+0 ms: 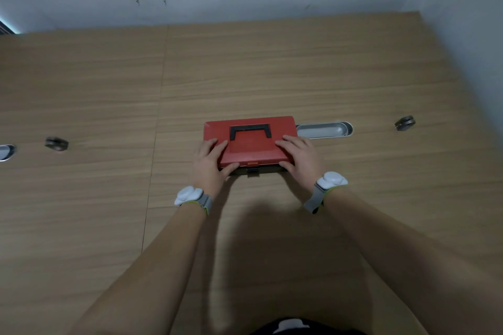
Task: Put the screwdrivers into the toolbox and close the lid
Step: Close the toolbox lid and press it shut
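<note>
Wood-grain table (272, 76) fills most of the frame, with a pale wall behind it along the top. Just right of the toolbox, touching its upper right corner, a silver oval cable tray (324, 130) is sunk into the tabletop; its inside looks bare. Dark round fittings sit far left (56, 143) and far right (405, 123), well apart from the hands. At centre the red toolbox (250, 141) lies with its lid down and black handle (250, 131) flat on top; its contents are hidden. The left hand (211, 162) and right hand (299, 158) rest flat, fingers spread over the lid's near corners, thumbs at the front edge beside the latch (252, 167).
</note>
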A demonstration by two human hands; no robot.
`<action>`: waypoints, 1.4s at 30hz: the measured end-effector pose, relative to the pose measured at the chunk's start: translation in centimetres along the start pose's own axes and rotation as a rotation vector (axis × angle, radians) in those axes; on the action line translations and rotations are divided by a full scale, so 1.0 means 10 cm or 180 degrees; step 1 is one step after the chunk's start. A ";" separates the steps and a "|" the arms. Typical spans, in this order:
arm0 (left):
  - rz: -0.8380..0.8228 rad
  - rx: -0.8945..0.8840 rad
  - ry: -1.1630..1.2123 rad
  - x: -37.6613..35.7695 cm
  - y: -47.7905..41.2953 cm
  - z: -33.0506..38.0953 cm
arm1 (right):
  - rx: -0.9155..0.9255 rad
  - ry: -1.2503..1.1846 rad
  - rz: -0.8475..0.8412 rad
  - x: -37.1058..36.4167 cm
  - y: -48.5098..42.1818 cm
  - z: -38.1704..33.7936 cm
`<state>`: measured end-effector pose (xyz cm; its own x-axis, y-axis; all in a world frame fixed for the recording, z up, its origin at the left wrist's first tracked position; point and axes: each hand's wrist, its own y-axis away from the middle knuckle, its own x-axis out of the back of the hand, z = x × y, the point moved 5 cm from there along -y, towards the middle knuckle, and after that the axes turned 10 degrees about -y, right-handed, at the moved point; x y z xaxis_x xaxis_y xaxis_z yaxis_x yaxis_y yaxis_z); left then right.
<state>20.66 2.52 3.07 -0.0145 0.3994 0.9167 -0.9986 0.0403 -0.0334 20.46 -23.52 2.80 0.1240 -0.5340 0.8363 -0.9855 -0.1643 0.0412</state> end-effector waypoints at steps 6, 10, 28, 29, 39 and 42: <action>-0.0022 -0.0024 -0.0037 -0.05 0.00 -0.02 | -0.0056 0.0149 -0.0124 -0.07 0.02 0.02; -0.0103 -0.0075 -0.0048 -0.09 -0.05 0.03 | -0.0058 0.0406 0.0001 -0.08 0.01 -0.08; -0.0454 0.0112 -0.0923 -0.41 -0.05 0.04 | -0.0376 0.0858 0.0419 -0.65 -0.01 -0.41; -0.0464 0.0112 -0.0923 -0.42 -0.05 0.04 | -0.0383 0.0864 0.0471 -0.66 -0.01 -0.41; -0.0513 0.0128 -0.0940 -0.47 -0.06 0.01 | -0.0596 0.0807 0.0571 -0.81 -0.10 -0.42; -0.0521 0.0122 -0.0950 -0.46 -0.04 0.01 | -0.0610 0.0882 0.0424 -0.84 -0.12 -0.41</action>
<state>21.13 0.55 -1.10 0.1378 0.1047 0.9849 -0.9900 0.0450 0.1337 20.08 -15.45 -2.08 -0.0169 -0.2910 0.9566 -0.9980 0.0639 0.0018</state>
